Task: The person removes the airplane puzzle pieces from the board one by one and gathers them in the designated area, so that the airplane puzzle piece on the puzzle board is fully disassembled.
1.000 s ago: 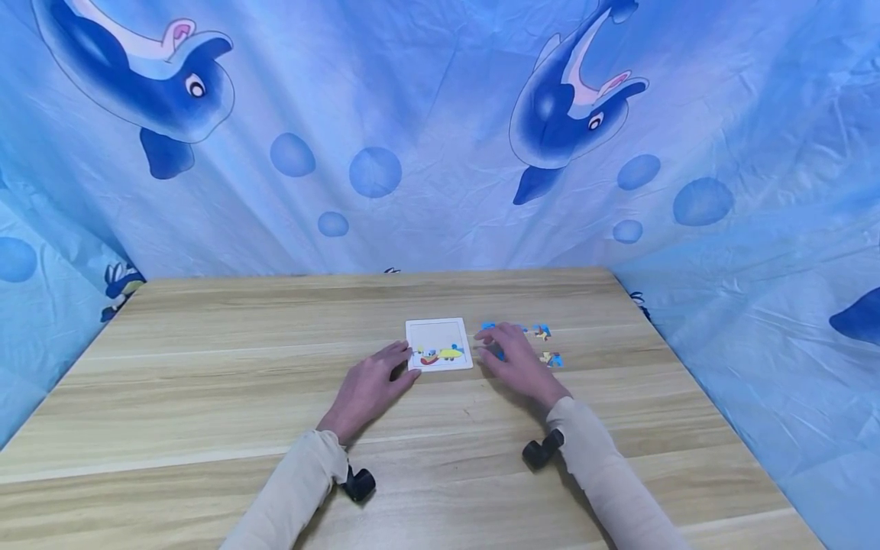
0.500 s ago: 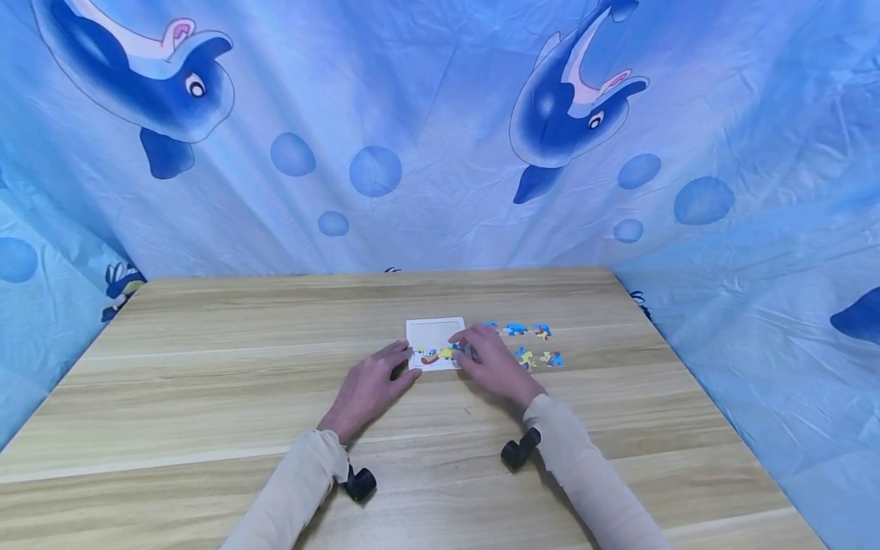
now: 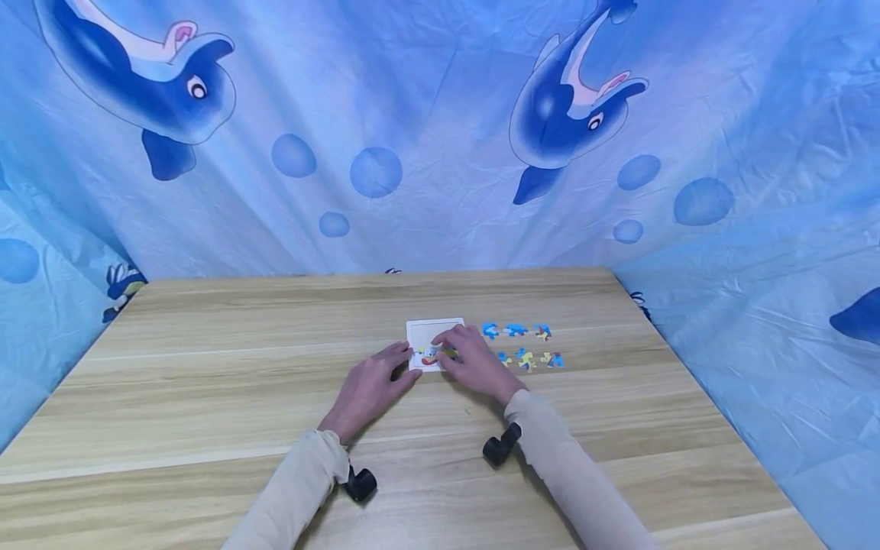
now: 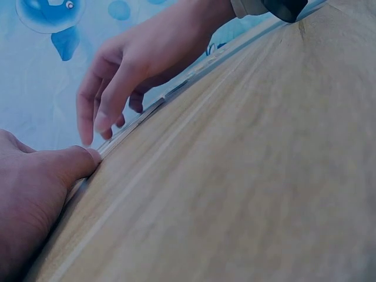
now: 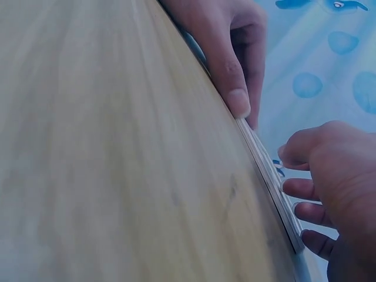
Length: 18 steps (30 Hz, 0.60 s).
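Observation:
A white square puzzle board point(image 3: 435, 322) lies on the table, with colourful pieces in its lower part. My left hand point(image 3: 367, 389) holds the board's near left corner, its thumb at the front edge. In the right wrist view that left thumb point(image 5: 238, 103) presses against the board's edge point(image 5: 267, 170). Over the board's lower right part is my right hand point(image 3: 474, 363), its fingers loosely bent. In the left wrist view the right hand's fingers point(image 4: 108, 106) hang down near the board, and no piece shows between them. They cover some of the laid pieces.
To the right of the board, loose blue and yellow puzzle pieces point(image 3: 525, 359) lie in two rows. The wooden table point(image 3: 241, 328) reaches back to a blue curtain point(image 3: 440, 229) printed with dolphins and bubbles. A small black camera sits on each wrist.
My right hand has moved left from beside the loose pieces to above the board, uncovering those pieces. The left hand has stayed at the board's corner.

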Each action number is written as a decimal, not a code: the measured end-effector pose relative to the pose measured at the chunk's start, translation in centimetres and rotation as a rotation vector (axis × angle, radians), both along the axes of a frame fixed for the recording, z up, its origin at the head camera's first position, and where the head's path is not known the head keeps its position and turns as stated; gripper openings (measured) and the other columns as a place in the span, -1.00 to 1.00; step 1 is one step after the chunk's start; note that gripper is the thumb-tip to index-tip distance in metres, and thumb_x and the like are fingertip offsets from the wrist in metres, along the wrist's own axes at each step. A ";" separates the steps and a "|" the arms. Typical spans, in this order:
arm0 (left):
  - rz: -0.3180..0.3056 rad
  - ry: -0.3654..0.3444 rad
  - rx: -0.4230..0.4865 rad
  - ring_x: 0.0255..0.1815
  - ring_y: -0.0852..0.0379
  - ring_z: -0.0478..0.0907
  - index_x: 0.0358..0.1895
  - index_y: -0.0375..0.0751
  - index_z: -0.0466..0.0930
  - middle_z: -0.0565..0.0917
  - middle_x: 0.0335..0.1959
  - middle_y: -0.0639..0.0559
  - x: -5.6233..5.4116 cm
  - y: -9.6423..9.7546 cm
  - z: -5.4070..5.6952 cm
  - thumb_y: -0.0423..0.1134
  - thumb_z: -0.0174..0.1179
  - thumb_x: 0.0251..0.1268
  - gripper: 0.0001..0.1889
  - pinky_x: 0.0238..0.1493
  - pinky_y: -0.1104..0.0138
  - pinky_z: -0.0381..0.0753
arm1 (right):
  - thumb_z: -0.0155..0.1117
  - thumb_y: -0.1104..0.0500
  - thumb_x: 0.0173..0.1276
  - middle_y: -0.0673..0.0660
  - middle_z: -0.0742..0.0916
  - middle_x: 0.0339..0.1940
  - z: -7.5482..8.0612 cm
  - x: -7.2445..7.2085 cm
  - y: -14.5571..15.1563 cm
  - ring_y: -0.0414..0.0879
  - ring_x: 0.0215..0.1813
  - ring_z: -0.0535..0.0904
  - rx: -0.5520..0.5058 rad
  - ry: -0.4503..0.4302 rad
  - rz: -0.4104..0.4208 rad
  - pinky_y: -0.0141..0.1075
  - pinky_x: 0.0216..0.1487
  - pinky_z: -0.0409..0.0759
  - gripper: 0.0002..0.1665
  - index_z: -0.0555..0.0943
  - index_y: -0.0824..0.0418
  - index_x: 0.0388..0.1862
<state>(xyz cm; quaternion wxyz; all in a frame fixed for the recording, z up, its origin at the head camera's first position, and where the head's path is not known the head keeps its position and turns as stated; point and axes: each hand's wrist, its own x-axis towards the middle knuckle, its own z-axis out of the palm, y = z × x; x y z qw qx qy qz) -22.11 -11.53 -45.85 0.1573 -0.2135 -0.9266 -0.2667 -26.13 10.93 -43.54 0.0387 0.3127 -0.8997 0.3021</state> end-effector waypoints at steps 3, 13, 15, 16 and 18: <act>-0.002 0.000 -0.001 0.29 -0.19 0.58 0.19 -0.27 0.71 0.63 0.30 -0.20 0.0 0.0 0.0 -0.07 0.40 0.38 -0.56 0.19 -0.05 0.63 | 0.26 0.18 0.53 0.13 0.66 0.03 0.0 -0.1 -0.5 0.08 0.13 0.45 0.011 -0.009 0.004 -0.02 0.17 0.50 -0.70 0.66 0.23 0.15; -0.012 0.021 -0.002 0.26 -0.21 0.61 0.17 -0.28 0.72 0.64 0.28 -0.22 0.0 0.0 0.0 -0.07 0.39 0.38 -0.57 0.19 -0.05 0.63 | 0.28 0.13 0.53 0.11 0.65 -0.04 0.0 -0.4 -1.7 0.04 0.04 0.45 0.069 0.022 0.011 -0.07 0.10 0.46 -0.71 0.68 0.22 0.12; -0.013 0.023 -0.003 0.26 -0.21 0.61 0.17 -0.29 0.72 0.63 0.28 -0.23 0.0 0.0 0.0 -0.06 0.39 0.39 -0.57 0.20 -0.05 0.62 | 0.29 0.12 0.52 0.10 0.65 -0.06 0.1 -0.5 -1.8 0.04 0.02 0.44 0.075 0.026 0.012 -0.07 0.08 0.46 -0.71 0.68 0.22 0.12; -0.013 0.025 -0.003 0.26 -0.21 0.61 0.16 -0.29 0.72 0.63 0.28 -0.23 0.0 0.0 0.0 -0.06 0.39 0.38 -0.57 0.20 -0.05 0.62 | 0.29 0.12 0.52 0.10 0.65 -0.07 0.1 -0.5 -1.9 0.03 0.00 0.44 0.076 0.025 0.010 -0.07 0.07 0.46 -0.71 0.68 0.21 0.12; -0.013 0.027 -0.002 0.26 -0.21 0.60 0.16 -0.29 0.72 0.63 0.28 -0.23 -0.1 0.0 0.0 -0.07 0.39 0.38 -0.57 0.21 -0.05 0.62 | 0.29 0.11 0.52 0.10 0.64 -0.09 0.1 -0.5 -2.1 0.03 -0.01 0.44 0.084 0.029 0.006 -0.08 0.05 0.46 -0.71 0.68 0.21 0.11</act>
